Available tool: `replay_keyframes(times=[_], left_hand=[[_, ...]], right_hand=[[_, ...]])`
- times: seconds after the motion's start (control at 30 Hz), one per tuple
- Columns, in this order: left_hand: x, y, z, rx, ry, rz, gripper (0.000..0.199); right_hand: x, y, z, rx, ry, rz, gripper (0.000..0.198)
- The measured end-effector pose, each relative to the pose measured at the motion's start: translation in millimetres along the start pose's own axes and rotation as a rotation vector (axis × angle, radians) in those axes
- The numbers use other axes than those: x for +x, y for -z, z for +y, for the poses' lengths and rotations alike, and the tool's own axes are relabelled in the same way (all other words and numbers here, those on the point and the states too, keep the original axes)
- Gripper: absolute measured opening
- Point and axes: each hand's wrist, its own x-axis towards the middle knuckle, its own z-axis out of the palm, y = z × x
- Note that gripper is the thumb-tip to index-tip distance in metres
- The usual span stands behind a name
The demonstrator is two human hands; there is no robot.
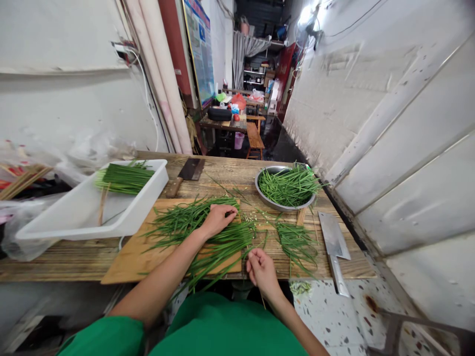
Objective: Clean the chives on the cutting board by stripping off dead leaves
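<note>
Long green garlic chives (185, 217) lie in loose bunches across a wooden cutting board (129, 259), some hanging over the table's front edge. My left hand (219, 218) is on the upper chives near their cut ends, its fingers curled together; anything in them is hidden. Just right of the board, my right hand (261, 269) is closed in a pinch, close to the tips of the lower chives. A thin tan stick shows below this hand and seems held in it. A smaller bunch of chives (295, 242) rests on the table to its right.
A white tray (148, 210) with a neat chive bundle (128, 178) stands at left. A steel bowl (276, 201) heaped with chives is at back right. One cleaver (191, 170) lies behind the board, another (334, 240) at the right, its handle past the table's edge.
</note>
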Motion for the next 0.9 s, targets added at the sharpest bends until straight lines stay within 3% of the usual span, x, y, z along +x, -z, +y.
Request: replay_keyframes(times=[0.13, 0.33, 0.53, 0.73, 0.9], left_hand=[[-3.2, 0.7, 2.3, 0.027, -0.026, -0.047, 0.015], [-16.3, 11.2, 13.5, 0.091, -0.174, -0.22, 0.018], [-1.0, 22.2, -1.4, 0.326, 0.055, 0.008, 0.02], [27.4, 23.5, -20.7, 0.523, 0.172, -0.011, 0.012], [35.5, 24.2, -22.7, 0.493, 0.139, -0.095, 0.013]], right_hand=[[-0.3, -0.2, -0.6, -0.006, 0.0, 0.007, 0.037], [-0.4, -0.3, 1.0, 0.003, 0.007, 0.008, 0.037], [-0.6, -0.6, 0.4, -0.003, 0.005, 0.011, 0.036], [-1.1, -0.2, -1.2, -0.015, -0.001, 0.013, 0.036], [-0.9, 0.0, -1.3, -0.011, -0.017, 0.017, 0.037]])
